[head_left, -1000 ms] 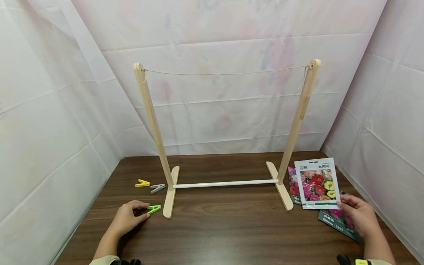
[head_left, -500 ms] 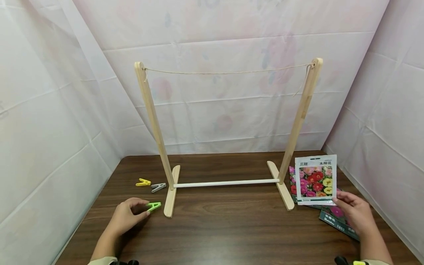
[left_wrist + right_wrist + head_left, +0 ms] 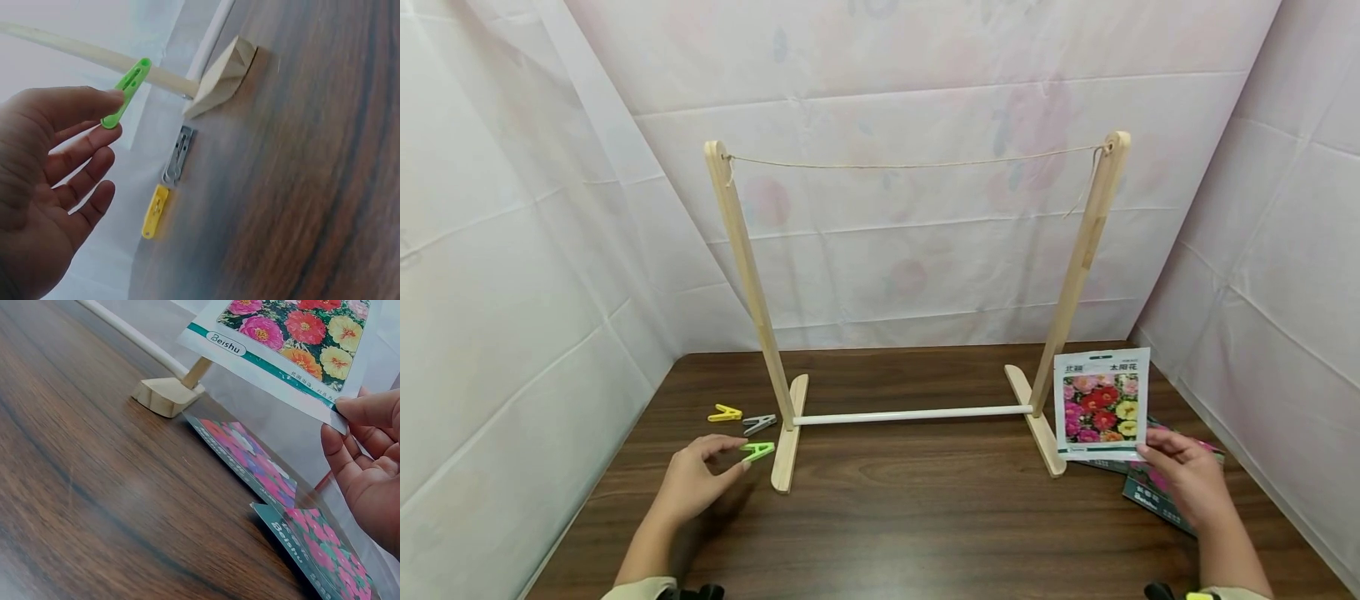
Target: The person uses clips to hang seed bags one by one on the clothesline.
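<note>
My left hand (image 3: 694,481) pinches a green clothespin (image 3: 758,451) between thumb and finger; in the left wrist view the clothespin (image 3: 128,92) is held up off the table. Just beyond it lie a grey clothespin (image 3: 760,424) and a yellow clothespin (image 3: 725,412). My right hand (image 3: 1187,477) pinches the lower right corner of a white flower seed packet (image 3: 1101,404), held upright in front of the stand's right foot. Beneath it, two more seed packets with dark green borders lie on the table, the nearer packet (image 3: 319,550) and the farther packet (image 3: 247,456), partly hidden in the head view.
A wooden stand with a left post (image 3: 748,283), a right post (image 3: 1078,275) and a white lower rod (image 3: 913,415) stands on the brown table (image 3: 902,517). Between the post tops runs a thin string (image 3: 910,166). Pale cloth (image 3: 925,275) hangs behind and on both sides.
The green clothespin has risen off the table in my left hand, slightly right and away from me. My right hand has shifted left and a little upward with the seed packet.
</note>
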### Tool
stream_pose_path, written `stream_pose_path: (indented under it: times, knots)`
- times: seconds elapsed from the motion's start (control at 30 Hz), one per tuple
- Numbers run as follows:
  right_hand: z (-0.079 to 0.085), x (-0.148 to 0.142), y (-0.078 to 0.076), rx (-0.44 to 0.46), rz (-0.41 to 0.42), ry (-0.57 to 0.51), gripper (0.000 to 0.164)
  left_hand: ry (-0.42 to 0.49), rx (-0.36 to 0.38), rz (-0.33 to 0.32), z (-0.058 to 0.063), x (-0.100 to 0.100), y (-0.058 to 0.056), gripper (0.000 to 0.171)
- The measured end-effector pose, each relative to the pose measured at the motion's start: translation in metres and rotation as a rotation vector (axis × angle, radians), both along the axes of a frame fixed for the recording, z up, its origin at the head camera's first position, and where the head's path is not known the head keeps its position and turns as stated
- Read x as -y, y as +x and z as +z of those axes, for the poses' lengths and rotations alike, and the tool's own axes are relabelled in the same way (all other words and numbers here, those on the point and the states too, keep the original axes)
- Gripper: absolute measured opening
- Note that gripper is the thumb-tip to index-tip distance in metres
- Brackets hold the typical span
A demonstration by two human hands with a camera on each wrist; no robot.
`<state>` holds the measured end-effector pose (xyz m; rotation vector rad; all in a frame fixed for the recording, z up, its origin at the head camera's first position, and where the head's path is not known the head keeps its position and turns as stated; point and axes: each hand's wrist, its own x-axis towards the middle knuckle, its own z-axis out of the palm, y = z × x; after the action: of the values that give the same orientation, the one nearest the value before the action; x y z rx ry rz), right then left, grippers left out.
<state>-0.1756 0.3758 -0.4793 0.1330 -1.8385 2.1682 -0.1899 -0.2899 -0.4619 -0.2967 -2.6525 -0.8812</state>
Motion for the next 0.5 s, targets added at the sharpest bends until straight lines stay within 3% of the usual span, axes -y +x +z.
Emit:
stream_pose_path:
  times: [0.5]
  knots:
    - [0.009,0.013,0.001,0.034,-0.014,0.052,0.025,0.062,-0.216,-0.059,0.01,-0.02,0.001,0.028]
